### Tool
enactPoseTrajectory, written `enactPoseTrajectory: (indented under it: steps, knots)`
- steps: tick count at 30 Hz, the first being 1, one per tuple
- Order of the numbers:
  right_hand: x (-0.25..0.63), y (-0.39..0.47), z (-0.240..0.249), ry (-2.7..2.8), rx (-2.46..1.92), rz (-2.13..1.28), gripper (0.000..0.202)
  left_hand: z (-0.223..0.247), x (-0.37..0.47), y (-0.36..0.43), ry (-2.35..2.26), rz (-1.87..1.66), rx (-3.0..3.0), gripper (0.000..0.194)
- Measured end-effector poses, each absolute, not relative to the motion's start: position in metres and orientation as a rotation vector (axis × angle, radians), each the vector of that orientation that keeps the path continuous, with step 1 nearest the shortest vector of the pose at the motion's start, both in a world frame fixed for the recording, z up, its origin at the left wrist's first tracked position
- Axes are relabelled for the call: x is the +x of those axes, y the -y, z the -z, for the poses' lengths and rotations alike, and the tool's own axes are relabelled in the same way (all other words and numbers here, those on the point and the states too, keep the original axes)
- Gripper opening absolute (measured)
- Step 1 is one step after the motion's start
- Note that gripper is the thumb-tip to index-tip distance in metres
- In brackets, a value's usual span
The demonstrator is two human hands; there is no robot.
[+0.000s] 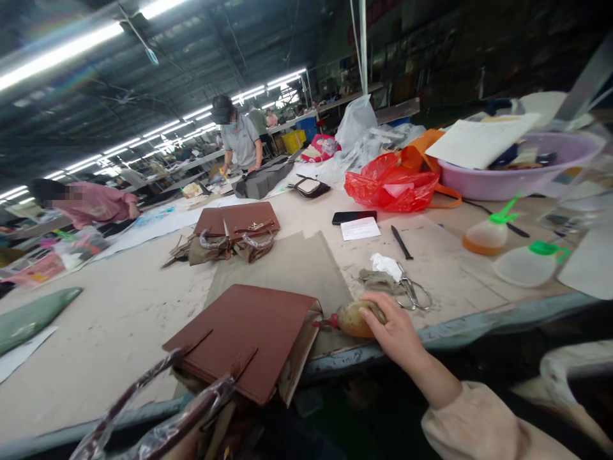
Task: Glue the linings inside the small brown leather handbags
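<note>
My right hand (390,326) is wrapped round a squeeze bottle (354,318) with amber liquid inside. The bottle's red nozzle points left and is at the open side edge of a brown handbag (244,335). The bag lies flat near the table's front edge, its lower part overhanging. Its two handles, wrapped in clear plastic, stick out toward me at the lower left. I cannot make out my left hand; the bag and handles cover that area. Just beyond my right hand lie scissors (412,287) beside a crumpled white tissue (385,265).
Further back lies a second brown bag (239,220). A black phone (354,217), a black pen (401,243), a red plastic bag (390,185), a purple basin (507,176) and green-capped bottles (524,265) stand to the right. Two people work across the table.
</note>
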State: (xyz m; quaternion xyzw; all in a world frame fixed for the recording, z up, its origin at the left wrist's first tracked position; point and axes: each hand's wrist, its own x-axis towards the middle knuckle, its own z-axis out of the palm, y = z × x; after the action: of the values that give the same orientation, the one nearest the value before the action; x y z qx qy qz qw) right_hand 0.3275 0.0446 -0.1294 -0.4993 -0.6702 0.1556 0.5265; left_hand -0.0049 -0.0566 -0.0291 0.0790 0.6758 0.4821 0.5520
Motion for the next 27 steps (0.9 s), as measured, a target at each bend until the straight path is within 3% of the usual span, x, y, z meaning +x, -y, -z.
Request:
enactPoseTrajectory:
  steps: [4, 8, 27]
  knots:
    - [0.317, -0.031, 0.127, 1.614, -1.151, -0.420, 0.014, -0.002, -0.008, 0.065, -1.738, -1.081, 0.057, 0.009]
    - [0.312, -0.022, 0.125, 1.652, -1.106, -0.445, 0.014, -0.034, -0.004, 0.074, -1.728, -0.992, 0.016, 0.025]
    - [0.306, -0.011, 0.115, 1.852, -0.944, -0.474, 0.015, -0.076, 0.009, 0.047, -1.526, -0.887, 0.237, 0.027]
